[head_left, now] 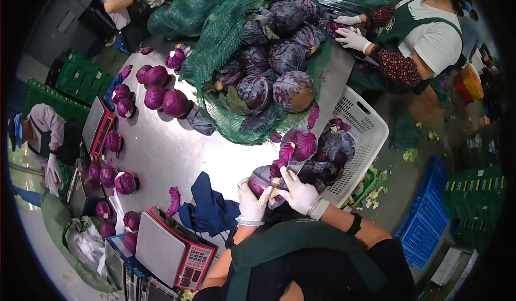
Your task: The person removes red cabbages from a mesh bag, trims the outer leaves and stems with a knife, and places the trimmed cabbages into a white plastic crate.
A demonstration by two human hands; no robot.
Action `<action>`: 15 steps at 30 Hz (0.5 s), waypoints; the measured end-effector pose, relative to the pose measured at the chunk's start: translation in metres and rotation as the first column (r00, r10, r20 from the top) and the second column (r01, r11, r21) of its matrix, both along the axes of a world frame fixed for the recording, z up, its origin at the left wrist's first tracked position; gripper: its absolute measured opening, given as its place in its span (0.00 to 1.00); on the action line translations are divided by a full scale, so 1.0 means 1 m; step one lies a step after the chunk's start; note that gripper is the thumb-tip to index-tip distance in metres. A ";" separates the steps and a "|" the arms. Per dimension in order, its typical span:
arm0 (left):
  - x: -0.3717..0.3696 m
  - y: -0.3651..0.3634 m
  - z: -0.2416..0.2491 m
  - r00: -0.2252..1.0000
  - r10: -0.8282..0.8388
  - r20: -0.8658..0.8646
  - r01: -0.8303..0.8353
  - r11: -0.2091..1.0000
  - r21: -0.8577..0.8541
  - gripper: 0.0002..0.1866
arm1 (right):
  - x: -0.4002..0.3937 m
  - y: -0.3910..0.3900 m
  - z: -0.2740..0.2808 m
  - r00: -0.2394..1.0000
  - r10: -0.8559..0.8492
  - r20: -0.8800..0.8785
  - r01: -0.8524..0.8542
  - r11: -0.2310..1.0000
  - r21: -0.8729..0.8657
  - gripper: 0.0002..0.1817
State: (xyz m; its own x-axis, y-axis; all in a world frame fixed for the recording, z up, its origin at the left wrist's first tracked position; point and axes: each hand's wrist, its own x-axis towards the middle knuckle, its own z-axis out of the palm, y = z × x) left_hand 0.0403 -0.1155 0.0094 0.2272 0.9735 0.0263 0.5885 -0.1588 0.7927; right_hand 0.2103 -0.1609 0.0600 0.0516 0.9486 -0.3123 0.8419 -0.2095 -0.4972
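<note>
Both hands wear white gloves and meet at a red cabbage [260, 178] near the table's front edge. My left hand [252, 203] holds the cabbage from the left and below, with its fingers curled. On the other side, my right hand [301, 193] has its fingers closed at the cabbage's outer leaves and stem; whether a tool is in it cannot be made out. A partly peeled cabbage [304, 145] lies just beyond. To the right, a white basket [371, 123] holds dark outer leaves. A green net sack [215, 37] of unpeeled cabbages [293, 91] lies open behind.
Peeled cabbages [175, 103] lie along the table's left side. A red scale [193, 260] and blue cloth [203, 207] sit front left; another scale [99, 126] is farther back. Co-workers stand at back right, back left and far left. Blue crates [424, 215] stand on the right.
</note>
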 end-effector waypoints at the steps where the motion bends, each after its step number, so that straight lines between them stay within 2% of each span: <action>1: 0.001 0.000 0.000 1.000 -0.003 -0.030 0.004 0.999 0.035 0.41 | 0.001 0.000 -0.009 1.000 0.001 -0.003 -0.001 0.996 0.094 0.34; 2: 0.002 0.001 0.001 0.998 -0.006 -0.063 0.010 0.997 0.072 0.41 | 0.001 -0.001 -0.023 1.000 0.002 -0.009 0.000 0.982 0.189 0.32; 5: 0.001 0.003 0.004 0.997 -0.012 -0.074 0.016 0.998 0.058 0.41 | 0.013 0.003 -0.040 0.999 0.004 -0.054 0.012 0.952 0.306 0.20; 6: 0.000 0.003 0.002 0.996 -0.026 -0.080 0.030 0.998 0.051 0.41 | 0.023 0.008 -0.053 0.993 0.087 -0.086 -0.017 0.797 0.603 0.17; 7: -0.003 0.003 -0.003 1.000 0.003 0.031 -0.004 1.000 0.009 0.40 | 0.038 0.009 -0.065 0.946 -0.108 -0.307 0.210 0.922 0.325 0.15; 8: -0.007 0.003 -0.010 0.989 0.040 0.141 -0.036 0.999 -0.036 0.39 | 0.052 0.007 -0.072 0.828 -0.341 -0.445 0.372 0.928 -0.018 0.14; 10: -0.017 0.002 -0.024 0.943 0.059 0.328 0.025 0.969 -0.245 0.37 | 0.070 0.006 -0.067 0.876 -0.330 -0.352 0.295 0.944 -0.150 0.15; 11: -0.021 0.001 -0.035 0.966 -0.054 0.253 0.079 0.993 -0.089 0.37 | 0.063 0.000 -0.065 0.941 -0.171 -0.291 0.246 0.937 0.246 0.21; 12: -0.019 0.000 -0.016 0.975 -0.160 0.152 0.154 0.987 0.050 0.38 | 0.050 0.005 -0.034 0.935 -0.144 -0.326 0.236 0.935 0.266 0.29; 14: -0.014 -0.002 -0.001 0.969 -0.232 0.088 0.226 0.971 0.075 0.38 | 0.034 0.011 0.005 0.978 0.053 -0.201 -0.021 0.987 0.159 0.36; 15: -0.009 0.001 0.003 0.955 -0.296 0.029 0.291 0.950 0.111 0.38 | 0.024 0.013 0.008 0.988 0.104 -0.117 -0.080 0.978 0.195 0.34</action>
